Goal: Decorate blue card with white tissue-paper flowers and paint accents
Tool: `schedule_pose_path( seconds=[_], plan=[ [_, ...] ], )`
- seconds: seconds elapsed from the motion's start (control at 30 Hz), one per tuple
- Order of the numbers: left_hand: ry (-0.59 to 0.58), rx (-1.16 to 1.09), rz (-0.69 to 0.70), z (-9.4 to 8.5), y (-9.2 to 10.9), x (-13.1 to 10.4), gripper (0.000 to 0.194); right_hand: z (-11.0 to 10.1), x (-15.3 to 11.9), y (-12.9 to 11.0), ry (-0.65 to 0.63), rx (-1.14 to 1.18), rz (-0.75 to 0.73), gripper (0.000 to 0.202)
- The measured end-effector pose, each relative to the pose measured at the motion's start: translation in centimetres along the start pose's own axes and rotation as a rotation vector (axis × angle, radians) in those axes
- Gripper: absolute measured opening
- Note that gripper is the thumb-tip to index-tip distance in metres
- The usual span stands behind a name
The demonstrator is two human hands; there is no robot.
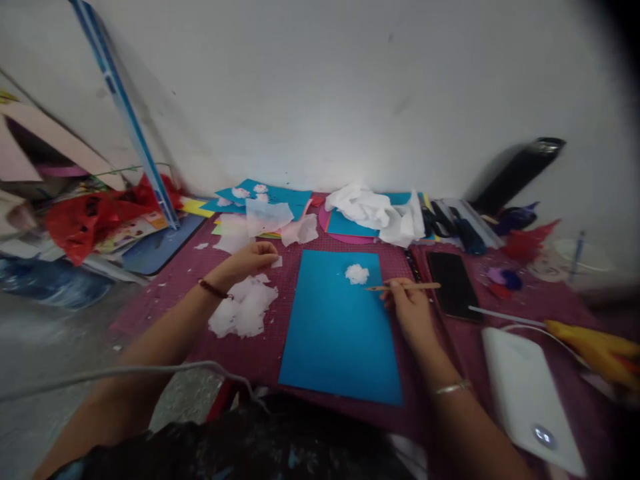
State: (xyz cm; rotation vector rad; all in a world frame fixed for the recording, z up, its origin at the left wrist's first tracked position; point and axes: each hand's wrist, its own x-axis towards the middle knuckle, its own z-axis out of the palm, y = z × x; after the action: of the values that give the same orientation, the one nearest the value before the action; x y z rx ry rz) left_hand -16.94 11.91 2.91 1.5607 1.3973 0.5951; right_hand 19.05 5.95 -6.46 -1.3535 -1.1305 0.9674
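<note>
My left hand (253, 259) is closed on a small piece of white paper (277, 262), above a pile of white tissue pieces (246, 307). My right hand (407, 303) grips a thin wooden stick (423, 286), pinched between thumb and fingers. The stick's pointed tip reaches left over the blue sheet (340, 333), just below a crumpled white tissue puff (357, 274) lying near the sheet's top right. A red bracelet circles my left wrist, a silver bangle my right.
A black phone (455, 285), a white power bank (533, 393) and a yellow glue gun (595, 343) lie at the right. Crumpled white tissue (373, 210) and blue sheets with puffs (255, 193) sit by the wall. A red bag (85, 223) is far left.
</note>
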Motion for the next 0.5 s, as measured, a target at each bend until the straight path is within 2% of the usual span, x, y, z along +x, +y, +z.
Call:
schedule_pose_path(
  seconds=[0.1,0.3,0.37,0.5],
  plan=[
    [-0.079,-0.073,0.019,2.8,1.5,0.4,0.022,0.3,-0.1,-0.5,-0.034,0.014,-0.010,0.027],
    [-0.360,-0.138,0.036,8.8,2.8,3.1,0.029,1.1,0.2,-0.4,-0.091,0.041,-0.020,0.024],
    [-0.412,-0.167,0.055,10.2,2.9,4.3,0.033,1.3,0.3,-0.5,-0.099,0.039,-0.026,0.023],
    [-0.424,-0.103,0.137,11.8,2.8,6.2,0.028,1.6,0.6,-0.8,-0.058,0.090,-0.004,0.024]
  ],
)
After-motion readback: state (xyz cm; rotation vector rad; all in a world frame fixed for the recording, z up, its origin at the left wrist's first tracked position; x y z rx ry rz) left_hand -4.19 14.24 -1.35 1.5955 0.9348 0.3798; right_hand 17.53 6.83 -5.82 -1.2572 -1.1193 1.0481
